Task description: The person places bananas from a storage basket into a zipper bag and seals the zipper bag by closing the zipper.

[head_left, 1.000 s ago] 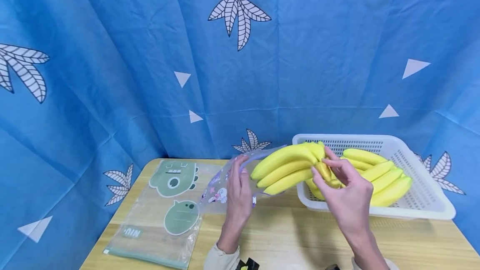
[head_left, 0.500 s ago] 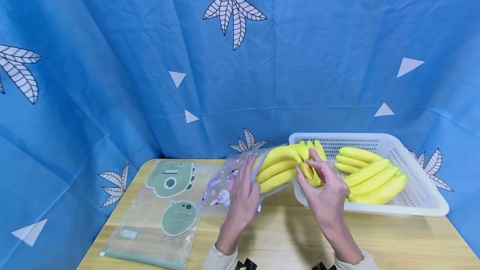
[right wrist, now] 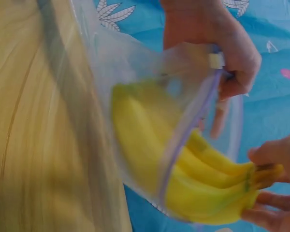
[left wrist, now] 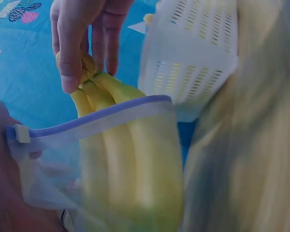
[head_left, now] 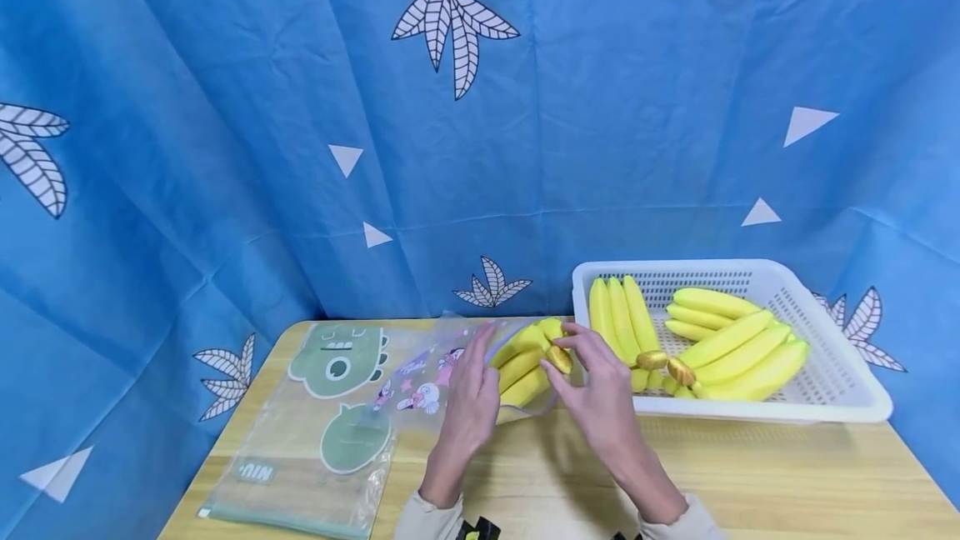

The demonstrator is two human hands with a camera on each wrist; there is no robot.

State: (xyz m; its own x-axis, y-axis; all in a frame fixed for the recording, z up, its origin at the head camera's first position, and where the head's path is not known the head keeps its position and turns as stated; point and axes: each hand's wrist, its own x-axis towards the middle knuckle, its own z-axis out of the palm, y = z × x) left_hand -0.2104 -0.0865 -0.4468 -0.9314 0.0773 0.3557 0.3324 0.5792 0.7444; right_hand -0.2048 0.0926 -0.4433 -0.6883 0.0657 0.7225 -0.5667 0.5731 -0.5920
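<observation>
A bunch of yellow bananas (head_left: 521, 367) is mostly inside a clear zip bag (head_left: 423, 397) with pink cartoon prints and a purple zip edge. My right hand (head_left: 606, 394) pinches the brown stem end, which sticks out of the bag's mouth. My left hand (head_left: 471, 398) grips the bag near its opening, beside the white zip slider (left wrist: 22, 134) in the left wrist view. In the right wrist view, the banana bodies (right wrist: 140, 130) show through the blurred plastic, and some left fingers reach into the mouth.
A white perforated basket (head_left: 847, 394) with more banana bunches (head_left: 750, 357) stands at the right. Another clear zip bag (head_left: 288, 440) with green dinosaur prints lies flat at the left of the wooden table (head_left: 720, 473). A blue curtain (head_left: 637, 107) hangs behind.
My right hand has moved left and slightly down, sliding the bananas deeper into the bag. Bunches in the basket that were behind that hand now show. My left hand still holds the bag.
</observation>
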